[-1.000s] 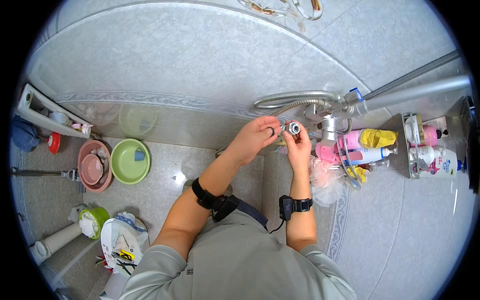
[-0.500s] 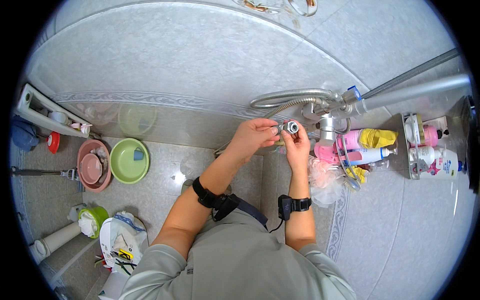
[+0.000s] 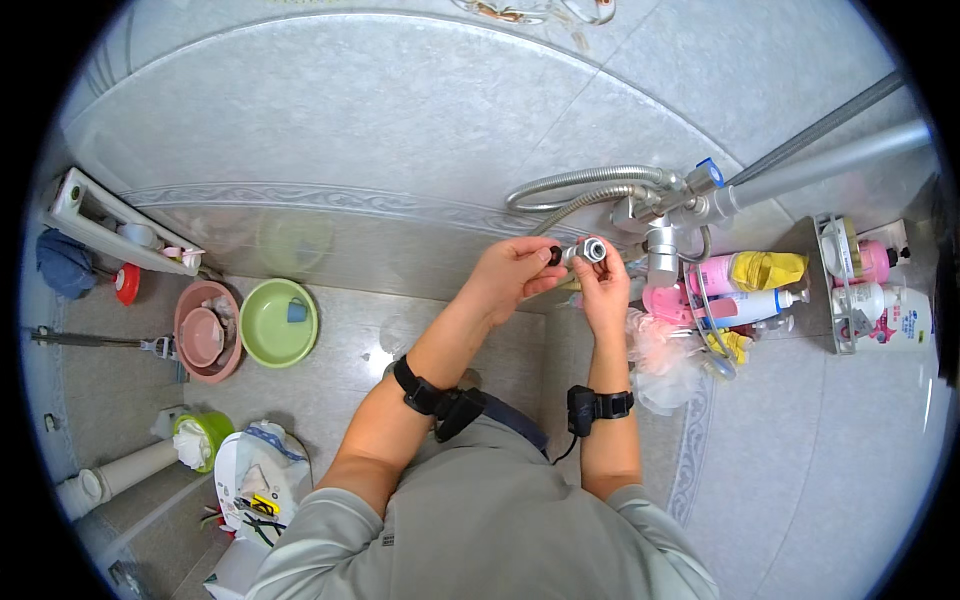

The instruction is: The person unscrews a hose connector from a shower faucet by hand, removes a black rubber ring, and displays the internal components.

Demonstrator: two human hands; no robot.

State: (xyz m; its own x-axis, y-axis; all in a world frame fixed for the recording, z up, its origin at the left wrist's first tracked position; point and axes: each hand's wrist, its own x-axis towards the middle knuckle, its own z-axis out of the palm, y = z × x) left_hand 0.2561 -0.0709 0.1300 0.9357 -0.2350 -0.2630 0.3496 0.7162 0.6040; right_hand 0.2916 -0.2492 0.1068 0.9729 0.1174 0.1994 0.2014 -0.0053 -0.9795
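In front of the tiled wall, both my hands are close together. The fingers of my left hand [image 3: 510, 277] pinch a small round piece with a dark face [image 3: 555, 256]; its exact kind is too small to make out. My right hand [image 3: 604, 283] grips a shiny metal pipe fitting [image 3: 592, 250] with a nut-like end and a round opening. The fitting's narrower end points toward the small dark piece. Just beyond and to the right is a chrome shower valve [image 3: 661, 250], with a flexible metal hose [image 3: 570, 184] looping from it.
Bottles [image 3: 745, 308] and a pink bath puff [image 3: 660, 345] crowd the rack right of my hands. A second wall rack [image 3: 845, 285] holds more bottles. Left on the floor are a green basin [image 3: 262, 345], a pink basin [image 3: 228, 368] and a white surface with tools [image 3: 235, 470].
My left fingers have turned the small piece, so its dark face now shows. More of the metal fitting is visible between the hands. The whole view has shifted slightly.
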